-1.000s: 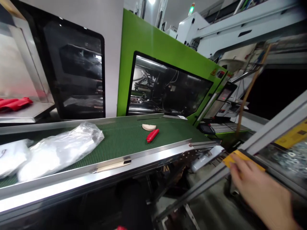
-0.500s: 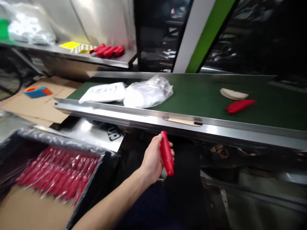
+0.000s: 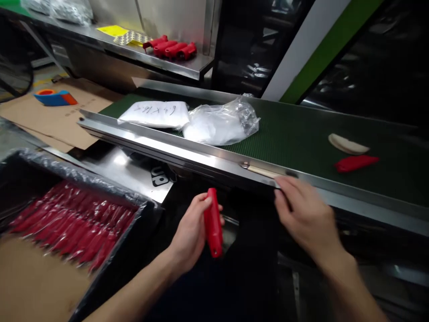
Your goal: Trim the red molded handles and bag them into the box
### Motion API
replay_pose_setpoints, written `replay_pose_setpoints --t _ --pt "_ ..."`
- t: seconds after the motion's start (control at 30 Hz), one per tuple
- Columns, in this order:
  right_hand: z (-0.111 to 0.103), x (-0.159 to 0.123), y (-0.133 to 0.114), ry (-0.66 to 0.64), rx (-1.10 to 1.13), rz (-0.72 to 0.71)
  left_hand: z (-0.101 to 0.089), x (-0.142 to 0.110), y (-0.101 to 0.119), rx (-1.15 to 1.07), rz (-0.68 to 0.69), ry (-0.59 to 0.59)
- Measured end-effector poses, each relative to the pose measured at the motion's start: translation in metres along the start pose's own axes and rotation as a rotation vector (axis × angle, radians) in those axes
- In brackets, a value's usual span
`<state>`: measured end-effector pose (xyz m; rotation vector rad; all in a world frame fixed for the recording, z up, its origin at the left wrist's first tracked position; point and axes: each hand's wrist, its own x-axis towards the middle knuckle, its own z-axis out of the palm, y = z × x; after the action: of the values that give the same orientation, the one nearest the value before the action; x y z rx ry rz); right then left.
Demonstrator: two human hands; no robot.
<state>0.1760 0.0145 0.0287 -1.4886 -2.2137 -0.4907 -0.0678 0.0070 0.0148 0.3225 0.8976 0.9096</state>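
Note:
My left hand (image 3: 191, 232) grips a red plastic handle (image 3: 213, 222) upright below the conveyor's steel rail (image 3: 174, 152). Over at the rail's edge, my right hand (image 3: 303, 214) has its fingers spread, its fingertips touching or just beside a small cream-handled tool (image 3: 264, 171) lying on the rail. It holds nothing. On the green belt (image 3: 295, 134) to the right lie another red handle (image 3: 355, 163) and a cream curved piece (image 3: 347, 145).
A bag-lined box (image 3: 33, 165) at lower left holds several red handles (image 3: 70, 223). Two white plastic bags (image 3: 201, 123) lie on the belt. More red handles (image 3: 169, 47) sit on a steel shelf behind. Cardboard with an orange-blue object (image 3: 55, 97) lies at left.
The view swung left and down from the machine to the belt and box. My right hand came in from the right to the rail's edge. My left hand lifted the red handle slightly.

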Motion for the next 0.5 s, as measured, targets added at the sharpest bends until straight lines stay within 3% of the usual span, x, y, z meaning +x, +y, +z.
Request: replay_pose_setpoints --t 0.1,0.2,0.33,0.5 --pt "0.023 0.028 0.002 -0.083 -0.033 -0.047 -0.009 -0.006 -0.001 0.081 -0.036 0.094" --pt "0.032 0.036 0.004 -0.115 -0.071 -0.028 -0.018 -0.001 -0.008 0.151 -0.057 0.189" --pt "0.035 0.032 0.004 -0.1 -0.032 -0.005 -0.022 0.013 -0.02 0.175 -0.067 0.23" --pt "0.025 0.016 -0.01 0.012 0.192 0.008 -0.01 0.026 -0.029 0.208 -0.071 0.186"
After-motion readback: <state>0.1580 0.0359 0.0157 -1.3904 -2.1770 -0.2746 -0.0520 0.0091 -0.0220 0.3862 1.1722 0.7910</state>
